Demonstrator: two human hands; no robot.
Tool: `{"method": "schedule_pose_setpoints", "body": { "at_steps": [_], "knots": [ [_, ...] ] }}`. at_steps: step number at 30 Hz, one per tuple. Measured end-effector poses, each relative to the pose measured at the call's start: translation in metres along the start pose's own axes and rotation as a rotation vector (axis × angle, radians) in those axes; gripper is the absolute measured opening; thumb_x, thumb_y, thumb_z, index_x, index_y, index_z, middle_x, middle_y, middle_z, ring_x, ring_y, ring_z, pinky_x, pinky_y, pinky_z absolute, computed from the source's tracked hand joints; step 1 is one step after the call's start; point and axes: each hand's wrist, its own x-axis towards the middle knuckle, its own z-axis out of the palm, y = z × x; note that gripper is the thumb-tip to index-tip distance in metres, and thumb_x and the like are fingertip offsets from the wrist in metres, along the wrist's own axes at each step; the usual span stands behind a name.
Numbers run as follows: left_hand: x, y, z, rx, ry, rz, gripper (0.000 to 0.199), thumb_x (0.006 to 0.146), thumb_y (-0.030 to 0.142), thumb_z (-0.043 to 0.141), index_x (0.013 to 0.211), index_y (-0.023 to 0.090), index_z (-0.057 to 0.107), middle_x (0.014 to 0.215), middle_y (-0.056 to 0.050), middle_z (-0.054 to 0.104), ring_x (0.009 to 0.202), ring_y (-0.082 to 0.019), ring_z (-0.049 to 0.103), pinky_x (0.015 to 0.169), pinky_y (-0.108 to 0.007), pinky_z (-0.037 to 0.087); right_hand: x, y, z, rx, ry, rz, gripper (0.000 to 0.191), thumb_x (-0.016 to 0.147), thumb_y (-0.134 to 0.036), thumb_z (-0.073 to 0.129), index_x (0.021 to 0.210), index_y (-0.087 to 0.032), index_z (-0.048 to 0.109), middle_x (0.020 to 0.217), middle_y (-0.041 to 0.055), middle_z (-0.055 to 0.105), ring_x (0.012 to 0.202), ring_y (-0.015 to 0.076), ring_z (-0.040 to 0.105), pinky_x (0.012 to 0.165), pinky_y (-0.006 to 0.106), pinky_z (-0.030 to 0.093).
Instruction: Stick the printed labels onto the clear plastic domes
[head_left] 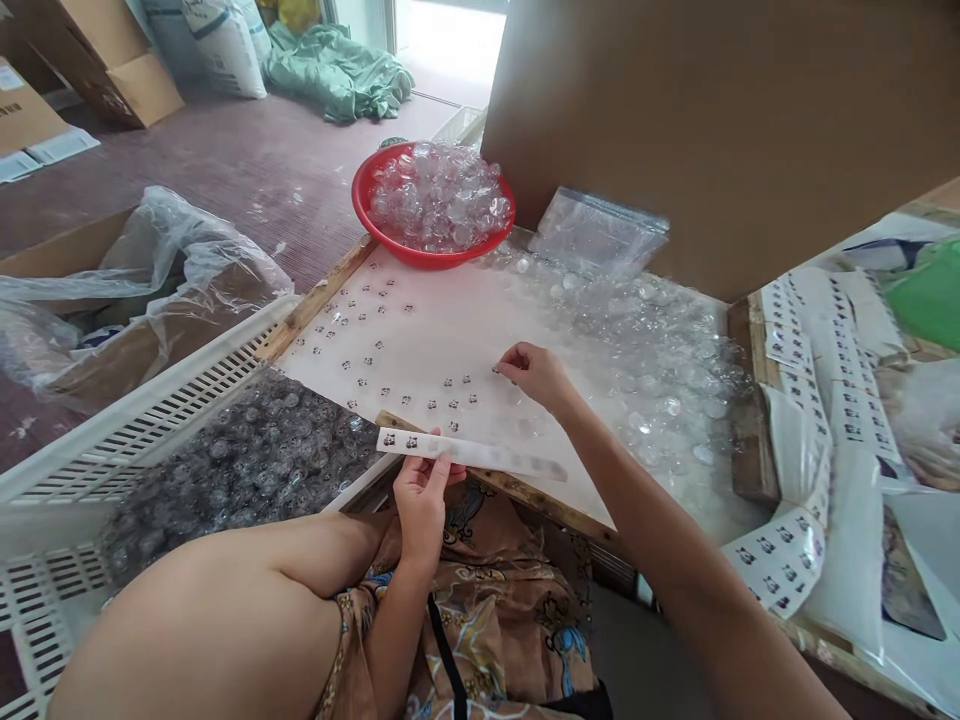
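In my left hand (424, 495), thumb on top, is a white sticker strip (480, 458). Two small panda prints show at its left end; the rest looks bare. My right hand (536, 375) is over the white board (525, 320), thumb and forefinger pinched together. A tiny dark panda sticker (496, 370) shows at those fingertips, partly hidden. Many small panda stickers (454, 404) lie spread over the left and front of the board. Clear round plastic pieces (645, 350) cover its right side.
A red basin (431, 260) heaped with clear round pieces stands at the board's back edge. To the left, a white crate (150, 440) holds many dark-patterned clear pieces. Sticker sheets (787, 555) lie at the right. A large cardboard panel (712, 130) rises behind the board.
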Motion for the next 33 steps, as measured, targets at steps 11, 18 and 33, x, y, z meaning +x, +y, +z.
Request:
{"method": "schedule_pose_setpoints", "body": {
  "at_steps": [11, 18, 33],
  "knots": [
    [0.001, -0.001, -0.001, 0.002, -0.007, -0.003, 0.044, 0.079, 0.035, 0.076, 0.117, 0.015, 0.070, 0.089, -0.005, 0.073, 0.070, -0.015, 0.069, 0.067, -0.030, 0.062, -0.002, -0.013, 0.019, -0.304, -0.016, -0.103, 0.005, 0.080, -0.017, 0.060, 0.077, -0.019, 0.063, 0.077, 0.0024, 0.065, 0.068, 0.0138, 0.056, 0.064, 0.026, 0.040],
    [0.001, -0.003, -0.001, -0.001, -0.008, 0.000, 0.040, 0.078, 0.036, 0.076, 0.112, 0.016, 0.073, 0.089, -0.005, 0.074, 0.068, -0.015, 0.070, 0.066, -0.028, 0.061, -0.005, -0.018, 0.031, -0.379, 0.029, -0.159, 0.021, 0.082, -0.009, 0.055, 0.099, -0.019, 0.063, 0.089, 0.0068, 0.068, 0.079, 0.0181, 0.061, 0.073, 0.029, 0.042],
    [0.002, -0.002, -0.002, -0.008, -0.028, 0.037, 0.022, 0.076, 0.032, 0.076, 0.088, 0.013, 0.071, 0.074, -0.002, 0.070, 0.066, -0.014, 0.063, 0.065, -0.025, 0.053, -0.085, -0.095, 0.068, -0.216, -0.385, -0.462, 0.002, 0.086, -0.018, 0.066, 0.087, -0.019, 0.068, 0.087, 0.0048, 0.068, 0.077, 0.0161, 0.061, 0.068, 0.027, 0.042]
  ]
}}
